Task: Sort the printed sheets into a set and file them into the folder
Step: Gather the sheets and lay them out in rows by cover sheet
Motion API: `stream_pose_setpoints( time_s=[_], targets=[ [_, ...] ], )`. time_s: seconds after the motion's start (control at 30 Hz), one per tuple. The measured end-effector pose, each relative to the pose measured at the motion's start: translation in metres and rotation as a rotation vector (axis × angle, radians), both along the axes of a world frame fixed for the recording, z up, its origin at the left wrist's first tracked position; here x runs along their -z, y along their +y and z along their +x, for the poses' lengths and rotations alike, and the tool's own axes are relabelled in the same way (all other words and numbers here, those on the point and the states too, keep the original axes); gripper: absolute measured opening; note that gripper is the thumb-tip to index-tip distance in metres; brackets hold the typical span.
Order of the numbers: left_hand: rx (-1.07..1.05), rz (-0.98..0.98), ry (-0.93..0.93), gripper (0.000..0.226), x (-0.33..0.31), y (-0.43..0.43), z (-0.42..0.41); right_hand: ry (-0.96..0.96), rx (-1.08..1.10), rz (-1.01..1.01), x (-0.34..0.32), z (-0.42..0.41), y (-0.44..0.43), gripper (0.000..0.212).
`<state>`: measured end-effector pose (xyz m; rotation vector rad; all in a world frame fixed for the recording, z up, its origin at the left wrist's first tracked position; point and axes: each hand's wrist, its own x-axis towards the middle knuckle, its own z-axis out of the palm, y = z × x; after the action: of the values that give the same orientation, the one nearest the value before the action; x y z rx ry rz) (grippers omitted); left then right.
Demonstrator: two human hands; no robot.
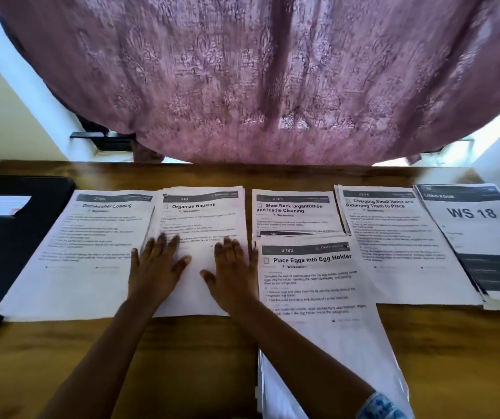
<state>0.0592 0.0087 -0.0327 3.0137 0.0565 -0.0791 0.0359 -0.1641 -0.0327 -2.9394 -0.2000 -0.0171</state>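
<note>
Napkins stack (203,225), second pile from the left in a row of printed sheets along the desk (182,358): thin, light, floppy paper, likely to slide and fan apart, so best squared up and lifted by its near edge with support underneath. Left hand (155,267) and right hand (233,273) lie open, flat, palms down on its lower half, gripping nothing. Black folder (16,237) lies closed at far left, well apart.

Body text (200,229) blurred — folder (7,237) edge-cropped
</note>
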Motion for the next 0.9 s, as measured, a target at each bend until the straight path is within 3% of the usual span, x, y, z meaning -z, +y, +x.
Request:
stream_pose_setpoints(
  time_s=[0.17, 0.23, 0.33, 0.5, 0.67, 0.77, 0.9],
  targets=[
    [-0.011, -0.054, -0.038, 0.07, -0.012, -0.008, -0.002, -0.105, 0.034, 0.133, -0.023, -0.003, -0.018, 0.069],
    [0.012, -0.149, -0.094, 0.073, -0.023, -0.031, -0.009, -0.144, 0.08, 0.184, -0.04, -0.012, -0.043, 0.056],
    [0.214, -0.213, -0.155, 0.067, -0.031, -0.083, -0.025, -0.172, 0.244, 0.212, -0.052, -0.03, -0.098, 0.035],
    [0.472, -0.245, -0.075, 0.076, -0.017, -0.154, -0.052, -0.139, 0.62, 0.269, -0.046, -0.054, -0.181, 0.034],
    [0.441, -0.21, -0.026, 0.064, 0.009, -0.167, -0.062, -0.032, 0.78, 0.418, -0.039, -0.058, -0.22, 0.045],
    [0.435, -0.196, -0.052, 0.06, 0.015, -0.167, -0.062, 0.07, 0.814, 0.498, -0.038, -0.057, -0.229, 0.037],
    [0.424, -0.201, -0.051, 0.065, 0.016, -0.168, -0.062, 0.044, 0.843, 0.558, -0.042, -0.057, -0.235, 0.025]
  ],
)
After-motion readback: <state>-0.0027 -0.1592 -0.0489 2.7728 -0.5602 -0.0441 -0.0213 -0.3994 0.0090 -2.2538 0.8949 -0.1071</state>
